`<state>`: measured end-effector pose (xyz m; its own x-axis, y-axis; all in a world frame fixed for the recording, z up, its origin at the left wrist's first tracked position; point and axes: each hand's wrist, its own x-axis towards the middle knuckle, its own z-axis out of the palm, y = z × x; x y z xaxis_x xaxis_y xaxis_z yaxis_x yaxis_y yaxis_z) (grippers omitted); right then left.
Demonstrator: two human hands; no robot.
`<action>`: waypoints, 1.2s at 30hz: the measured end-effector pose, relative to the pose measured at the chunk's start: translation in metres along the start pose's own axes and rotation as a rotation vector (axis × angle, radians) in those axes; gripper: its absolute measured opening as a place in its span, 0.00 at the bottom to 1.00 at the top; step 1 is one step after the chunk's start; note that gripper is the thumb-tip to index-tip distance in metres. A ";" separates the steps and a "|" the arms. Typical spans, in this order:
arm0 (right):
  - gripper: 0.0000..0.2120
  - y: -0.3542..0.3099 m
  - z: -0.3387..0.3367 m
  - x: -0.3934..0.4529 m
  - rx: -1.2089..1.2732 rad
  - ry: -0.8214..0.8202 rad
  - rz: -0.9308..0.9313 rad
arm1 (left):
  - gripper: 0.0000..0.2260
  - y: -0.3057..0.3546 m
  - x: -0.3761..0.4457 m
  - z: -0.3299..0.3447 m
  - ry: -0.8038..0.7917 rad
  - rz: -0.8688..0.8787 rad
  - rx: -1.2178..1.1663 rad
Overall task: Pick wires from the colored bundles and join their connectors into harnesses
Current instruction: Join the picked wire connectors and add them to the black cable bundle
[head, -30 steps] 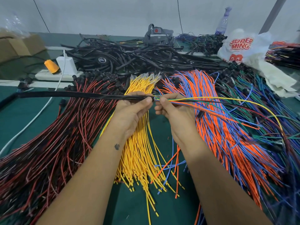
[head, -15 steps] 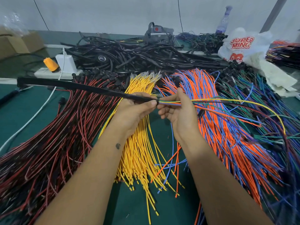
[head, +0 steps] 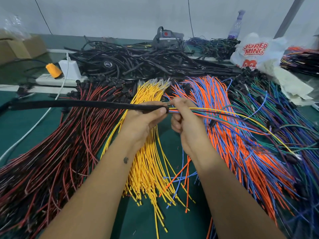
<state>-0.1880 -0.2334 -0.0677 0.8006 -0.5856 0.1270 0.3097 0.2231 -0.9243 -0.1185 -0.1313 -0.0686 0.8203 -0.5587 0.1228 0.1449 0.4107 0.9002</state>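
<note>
My left hand (head: pixel 143 121) grips the near end of a long black braided sleeve (head: pixel 82 104) that runs off to the left above the table. Out of that end comes a thin set of coloured wires (head: pixel 215 113), yellow, green, orange and blue, trailing to the right. My right hand (head: pixel 183 118) pinches these wires right beside the sleeve mouth. Below lie the bundles: red and black wires (head: pixel 57 152), yellow wires (head: pixel 148 163), orange and blue wires (head: pixel 241 149), green and blue wires (head: pixel 283 118).
A heap of black sleeved harnesses (head: pixel 141 64) fills the back of the green table (head: pixel 19 125). A white power strip (head: pixel 57 80) with an orange plug and white adapter sits at back left. A white plastic bag (head: pixel 257 52) and a bottle (head: pixel 236 26) stand at back right.
The sleeve's far end has swung back down to about level after tilting up. My right hand's fingers have closed tighter on the wires at the sleeve mouth.
</note>
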 end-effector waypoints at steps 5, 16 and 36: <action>0.13 -0.009 -0.005 0.000 0.215 0.193 0.027 | 0.13 0.001 0.003 -0.001 0.133 -0.001 -0.116; 0.17 -0.008 -0.008 0.001 -0.020 0.345 -0.190 | 0.07 0.001 0.004 -0.002 0.050 -0.097 -0.203; 0.18 -0.014 -0.007 0.000 0.384 0.181 0.073 | 0.06 -0.002 0.005 0.000 0.218 0.023 -0.210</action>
<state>-0.1957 -0.2417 -0.0576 0.7353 -0.6770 -0.0301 0.4514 0.5225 -0.7233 -0.1148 -0.1352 -0.0694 0.9208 -0.3890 0.0286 0.2181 0.5743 0.7891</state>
